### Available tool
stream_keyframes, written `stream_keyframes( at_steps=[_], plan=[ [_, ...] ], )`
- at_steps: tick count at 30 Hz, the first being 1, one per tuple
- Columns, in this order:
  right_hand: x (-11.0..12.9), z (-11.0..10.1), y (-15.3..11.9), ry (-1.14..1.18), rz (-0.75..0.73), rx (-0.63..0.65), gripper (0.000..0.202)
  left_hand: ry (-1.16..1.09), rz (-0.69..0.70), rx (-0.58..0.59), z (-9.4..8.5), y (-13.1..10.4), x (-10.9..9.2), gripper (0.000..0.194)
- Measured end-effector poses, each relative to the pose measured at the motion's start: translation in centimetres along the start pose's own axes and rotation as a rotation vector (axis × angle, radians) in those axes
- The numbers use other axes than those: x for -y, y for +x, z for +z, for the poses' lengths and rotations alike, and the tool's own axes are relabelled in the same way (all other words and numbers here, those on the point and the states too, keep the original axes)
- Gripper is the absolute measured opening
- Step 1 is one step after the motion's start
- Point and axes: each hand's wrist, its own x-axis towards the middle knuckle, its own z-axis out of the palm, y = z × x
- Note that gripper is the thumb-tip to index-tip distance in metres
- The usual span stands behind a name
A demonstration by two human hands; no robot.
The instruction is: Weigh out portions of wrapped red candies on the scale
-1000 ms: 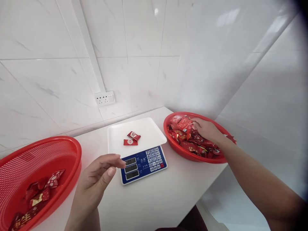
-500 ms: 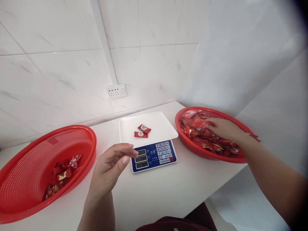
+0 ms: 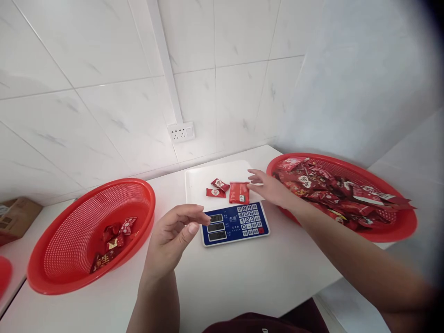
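Observation:
A white weighing scale (image 3: pixel 229 227) with a blue keypad panel stands on the table. On its white pan (image 3: pixel 196 178) lie two small red wrapped candies (image 3: pixel 215 192) and a larger red packet (image 3: pixel 239 198). Just right of the larger packet is my right hand (image 3: pixel 268 187), fingers stretched and apart, holding nothing. My left hand (image 3: pixel 175 236) hovers at the left end of the scale's displays, thumb and fingers apart and nothing between them.
At the right, a red basket (image 3: pixel 409 231) is heaped with red wrapped packets. A second red basket (image 3: pixel 52 277) on the left holds several packets. A cardboard box (image 3: pixel 22 212) sits farther left. Behind is a tiled wall with a socket (image 3: pixel 182 133).
My right hand has moved left out of the full basket, and the larger red packet now lies on the scale pan. My left hand keeps its pose. The view has shifted slightly left.

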Motion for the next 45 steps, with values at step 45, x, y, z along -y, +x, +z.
stream_keyframes(
  at_steps=[45],
  plan=[
    [-4.5,-7.4,-4.3,0.073,0.108,-0.353,0.039,0.130,-0.014,0.012,0.6,0.7,0.7,0.019]
  ],
)
